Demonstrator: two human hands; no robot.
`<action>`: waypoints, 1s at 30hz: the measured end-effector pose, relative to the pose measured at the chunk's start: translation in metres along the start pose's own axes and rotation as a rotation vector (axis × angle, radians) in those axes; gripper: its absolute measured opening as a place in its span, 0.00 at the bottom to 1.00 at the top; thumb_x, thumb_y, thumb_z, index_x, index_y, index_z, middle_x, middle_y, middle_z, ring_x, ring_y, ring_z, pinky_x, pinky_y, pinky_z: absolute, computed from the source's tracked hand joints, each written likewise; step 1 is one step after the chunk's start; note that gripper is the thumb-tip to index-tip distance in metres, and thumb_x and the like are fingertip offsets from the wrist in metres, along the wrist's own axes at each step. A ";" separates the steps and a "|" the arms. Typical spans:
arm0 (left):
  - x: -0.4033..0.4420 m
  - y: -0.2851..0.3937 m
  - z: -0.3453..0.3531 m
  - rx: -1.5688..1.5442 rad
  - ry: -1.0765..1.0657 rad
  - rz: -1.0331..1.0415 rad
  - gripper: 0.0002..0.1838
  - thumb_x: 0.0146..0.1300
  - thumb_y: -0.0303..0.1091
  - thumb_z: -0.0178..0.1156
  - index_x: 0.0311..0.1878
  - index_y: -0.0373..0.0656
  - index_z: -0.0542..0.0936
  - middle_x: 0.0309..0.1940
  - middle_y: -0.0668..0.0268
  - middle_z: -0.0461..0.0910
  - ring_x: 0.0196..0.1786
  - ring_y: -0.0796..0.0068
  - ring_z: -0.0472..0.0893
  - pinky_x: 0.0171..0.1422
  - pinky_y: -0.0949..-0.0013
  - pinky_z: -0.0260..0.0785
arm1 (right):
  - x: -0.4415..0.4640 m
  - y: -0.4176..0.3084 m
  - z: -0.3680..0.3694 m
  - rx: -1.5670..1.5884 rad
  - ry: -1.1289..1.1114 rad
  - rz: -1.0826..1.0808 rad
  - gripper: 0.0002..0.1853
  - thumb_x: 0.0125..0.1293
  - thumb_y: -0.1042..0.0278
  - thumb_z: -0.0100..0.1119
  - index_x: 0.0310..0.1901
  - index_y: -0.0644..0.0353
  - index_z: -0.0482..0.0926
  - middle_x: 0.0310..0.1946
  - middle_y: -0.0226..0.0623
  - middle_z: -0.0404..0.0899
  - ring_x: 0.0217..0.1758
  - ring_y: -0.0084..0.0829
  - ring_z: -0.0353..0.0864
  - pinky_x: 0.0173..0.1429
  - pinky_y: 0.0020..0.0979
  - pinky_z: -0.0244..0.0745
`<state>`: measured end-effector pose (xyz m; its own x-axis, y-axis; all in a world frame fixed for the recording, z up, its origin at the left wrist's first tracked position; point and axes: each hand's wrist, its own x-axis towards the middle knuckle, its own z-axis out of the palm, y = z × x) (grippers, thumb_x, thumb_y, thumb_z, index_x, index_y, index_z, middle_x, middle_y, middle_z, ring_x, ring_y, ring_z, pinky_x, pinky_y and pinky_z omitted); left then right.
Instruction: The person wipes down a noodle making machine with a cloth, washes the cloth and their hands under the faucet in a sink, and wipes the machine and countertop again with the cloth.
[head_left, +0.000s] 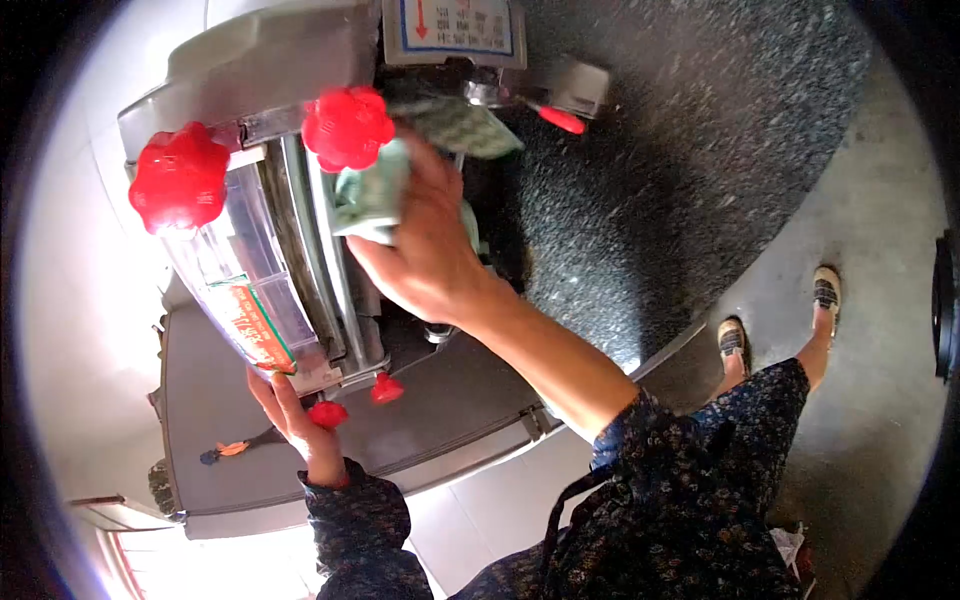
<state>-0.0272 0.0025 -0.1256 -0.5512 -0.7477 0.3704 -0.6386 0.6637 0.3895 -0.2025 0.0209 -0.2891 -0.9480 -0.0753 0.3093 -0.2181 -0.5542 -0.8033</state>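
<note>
A metal roller machine (270, 60) with red lobed knobs (348, 128) stands in front of me. My right hand (425, 245) is closed round a pale green cloth (375, 195), bunched against the machine beside its long metal rollers (325, 260). Motion blurs the fingers and cloth. A darker, patterned part of cloth (460, 128) sticks out past the fingers. My left hand (300, 425) grips the lower end of the clear plastic guard (270, 240), beside its orange and green label (255, 325). A small red knob (327, 414) is next to that hand.
The machine stands at the edge of a dark speckled stone counter (700, 120). A grey surface (220, 400) lies beyond it, with a small dark-handled object (235, 448) on it. A red-tipped lever (562, 120) juts over the counter. My feet (733, 338) are on a grey floor.
</note>
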 end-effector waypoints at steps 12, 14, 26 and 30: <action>0.002 -0.013 -0.006 0.015 0.021 0.053 0.31 0.70 0.49 0.46 0.69 0.40 0.57 0.61 0.61 0.64 0.61 0.68 0.68 0.64 0.64 0.60 | -0.088 0.004 0.029 -0.079 -0.445 -0.027 0.22 0.59 0.66 0.49 0.57 0.55 0.74 0.58 0.34 0.71 0.64 0.35 0.65 0.70 0.32 0.59; 0.002 -0.011 -0.005 0.039 0.010 0.073 0.31 0.70 0.48 0.47 0.69 0.40 0.57 0.61 0.61 0.64 0.60 0.68 0.68 0.64 0.64 0.61 | -0.096 0.001 0.026 0.084 -0.594 0.145 0.23 0.60 0.65 0.49 0.59 0.54 0.73 0.58 0.34 0.71 0.64 0.34 0.66 0.69 0.33 0.60; 0.002 0.004 0.005 -0.009 0.011 0.065 0.27 0.71 0.50 0.46 0.65 0.40 0.62 0.57 0.63 0.67 0.57 0.71 0.70 0.61 0.66 0.61 | 0.022 0.015 -0.010 -0.345 -0.061 -0.341 0.21 0.49 0.68 0.61 0.49 0.57 0.78 0.50 0.35 0.75 0.56 0.37 0.72 0.60 0.41 0.68; 0.007 -0.012 -0.006 -0.054 0.029 0.038 0.31 0.70 0.47 0.50 0.67 0.35 0.59 0.61 0.60 0.61 0.62 0.69 0.64 0.66 0.64 0.56 | -0.039 0.003 0.019 -0.110 -0.156 -0.044 0.22 0.55 0.72 0.55 0.54 0.54 0.75 0.54 0.37 0.73 0.60 0.44 0.69 0.67 0.43 0.62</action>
<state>-0.0202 -0.0104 -0.1227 -0.5579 -0.7215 0.4100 -0.5870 0.6924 0.4196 -0.1620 0.0065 -0.2935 -0.8914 -0.1857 0.4135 -0.2903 -0.4667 -0.8354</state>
